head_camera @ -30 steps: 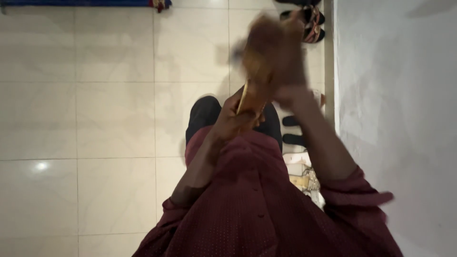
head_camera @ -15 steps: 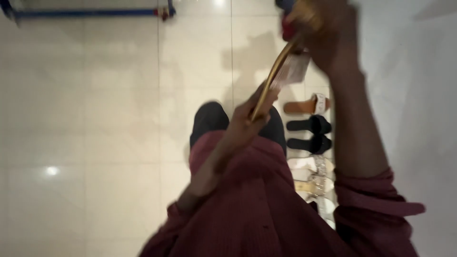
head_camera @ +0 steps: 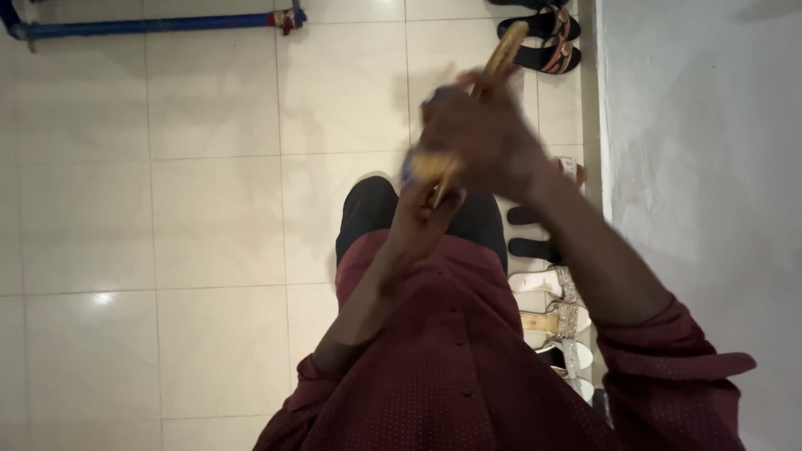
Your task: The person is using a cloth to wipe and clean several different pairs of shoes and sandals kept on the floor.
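Note:
I stand over a pale tiled floor in a maroon dotted shirt and dark trousers. My left hand (head_camera: 424, 217) grips the lower end of a thin gold-soled sandal (head_camera: 501, 52) held edge-on in front of me. My right hand (head_camera: 484, 138) is pressed against the sandal's middle, blurred by motion, fingers curled over it with something small and bluish at the fingertips. The sandal's tip points up toward the top of the view.
A row of footwear lines the base of the white wall (head_camera: 702, 167) on my right: black strappy sandals (head_camera: 543, 42) at the top, black slippers (head_camera: 535, 234), white and glittery sandals (head_camera: 560, 321) lower. A blue bar (head_camera: 150, 25) lies at the top left.
My right hand has come down from the sandal's top end to its middle. The sandal stays edge-on in my left hand, and a pale tag seen earlier is out of sight.

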